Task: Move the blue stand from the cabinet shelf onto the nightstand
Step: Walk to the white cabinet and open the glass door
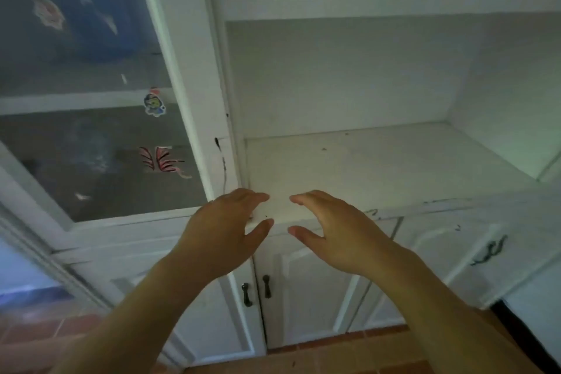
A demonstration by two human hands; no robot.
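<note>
My left hand [224, 228] and my right hand [334, 231] are raised side by side in front of the white cabinet's open shelf [379, 167]. Both hands are empty, with fingers relaxed and slightly bent, fingertips facing each other over the shelf's front edge. No blue stand shows on the shelf surface I can see. No nightstand is in view. A blurred blue shape [91, 9] sits behind the glass door at the upper left; I cannot tell what it is.
The glass door [91, 130] on the left carries stickers. An upper shelf [379, 6] runs above the open one. Below are white cabinet doors with dark handles [256, 290]. The floor [334, 352] is reddish tile.
</note>
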